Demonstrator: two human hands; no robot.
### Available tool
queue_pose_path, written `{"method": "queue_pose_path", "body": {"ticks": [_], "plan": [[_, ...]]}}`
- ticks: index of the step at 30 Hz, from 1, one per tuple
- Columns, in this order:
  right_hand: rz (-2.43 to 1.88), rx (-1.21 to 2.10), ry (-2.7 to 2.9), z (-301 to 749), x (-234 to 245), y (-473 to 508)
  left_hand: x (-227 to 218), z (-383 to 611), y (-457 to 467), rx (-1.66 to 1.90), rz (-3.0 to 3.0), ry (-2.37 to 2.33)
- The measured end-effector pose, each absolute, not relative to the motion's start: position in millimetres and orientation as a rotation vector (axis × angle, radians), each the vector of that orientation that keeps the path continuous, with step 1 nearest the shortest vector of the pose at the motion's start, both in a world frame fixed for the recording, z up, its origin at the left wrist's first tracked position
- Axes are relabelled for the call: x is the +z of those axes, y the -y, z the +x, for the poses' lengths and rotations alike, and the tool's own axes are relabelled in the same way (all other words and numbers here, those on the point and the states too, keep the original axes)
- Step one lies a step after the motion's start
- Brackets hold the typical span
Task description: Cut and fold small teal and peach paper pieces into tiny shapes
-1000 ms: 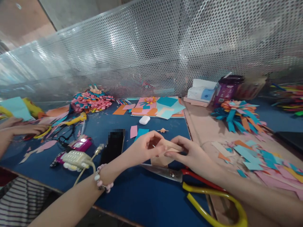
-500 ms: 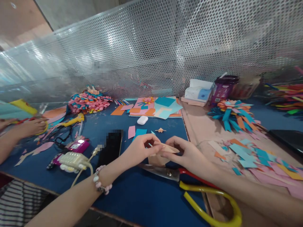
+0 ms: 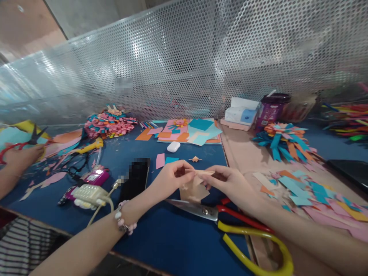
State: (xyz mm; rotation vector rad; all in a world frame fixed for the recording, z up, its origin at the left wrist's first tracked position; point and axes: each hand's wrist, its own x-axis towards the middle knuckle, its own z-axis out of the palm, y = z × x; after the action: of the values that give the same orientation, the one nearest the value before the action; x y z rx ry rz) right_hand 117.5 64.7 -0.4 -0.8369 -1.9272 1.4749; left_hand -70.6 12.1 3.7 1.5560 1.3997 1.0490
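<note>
My left hand (image 3: 171, 179) and my right hand (image 3: 230, 182) meet just above the blue table (image 3: 161, 237). Both pinch one peach paper piece (image 3: 194, 188) between thumb and fingers. The paper's top edge is folded flat and the rest hangs down toward the table. Large scissors (image 3: 230, 226) with red and yellow handles lie on the table right under my hands, blades pointing left. A beaded bracelet (image 3: 123, 221) circles my left wrist.
A dark phone (image 3: 137, 177), a white power strip (image 3: 90, 193) and a pink device (image 3: 97, 175) lie left of my hands. Another person's hand (image 3: 20, 157) holds red scissors at far left. Paper flowers (image 3: 109, 122), cut paper scraps (image 3: 310, 191), a tissue box (image 3: 241, 111), a purple tub (image 3: 271, 109) and a perforated metal screen (image 3: 186, 57) ring the back and right.
My hands lifted the peach paper slightly and turned it, so more of it now hangs below my fingers. The other person's hand at far left picked up red scissors and opened them.
</note>
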Motion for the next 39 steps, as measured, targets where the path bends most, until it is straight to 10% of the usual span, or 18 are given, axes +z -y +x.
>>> {"method": "queue_pose_path", "body": {"ticks": [39], "plan": [[-0.986,1.477,1.783,115.6,5.8,-65.1,-1.9,-68.9,-11.9,1.106,1.467,-1.491]]}}
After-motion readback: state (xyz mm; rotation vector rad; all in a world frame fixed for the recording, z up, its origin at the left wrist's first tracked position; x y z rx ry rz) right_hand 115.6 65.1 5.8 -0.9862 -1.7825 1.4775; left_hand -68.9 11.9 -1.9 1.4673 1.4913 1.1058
